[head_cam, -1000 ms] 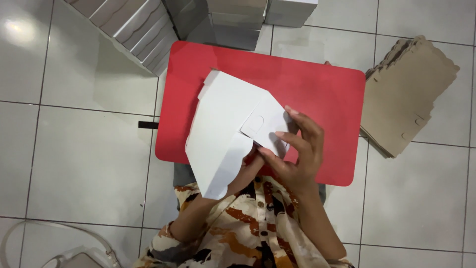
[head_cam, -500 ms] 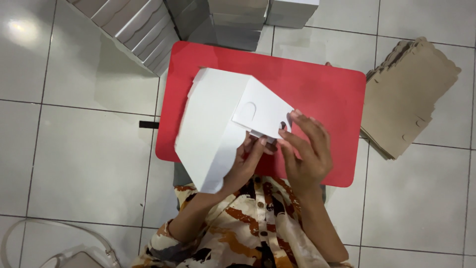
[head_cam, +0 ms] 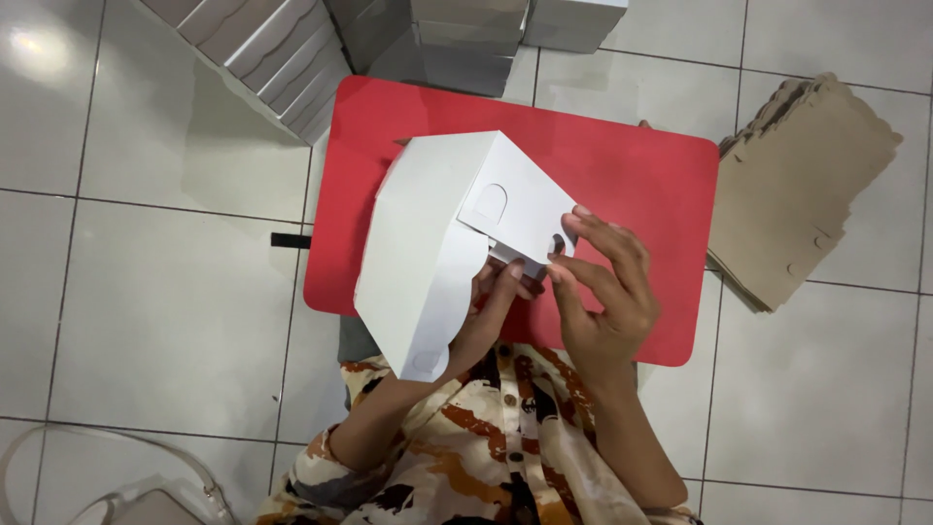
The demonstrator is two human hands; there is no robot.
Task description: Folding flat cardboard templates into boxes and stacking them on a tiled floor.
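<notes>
A half-folded white cardboard box [head_cam: 437,243] was held above the near-left part of the red counter [head_cam: 622,175]. The left hand [head_cam: 491,316] was closed on its underside near the fold; the right hand [head_cam: 598,292] pinched the side flap [head_cam: 515,204] by its near corner. The flap would be best creased squarely, tab aligned to slot — support kept beneath. Finished white boxes [head_cam: 282,58] were stacked beyond the far-left corner, contents unseen; flat brown blanks [head_cam: 807,185] lay off the right edge.
</notes>
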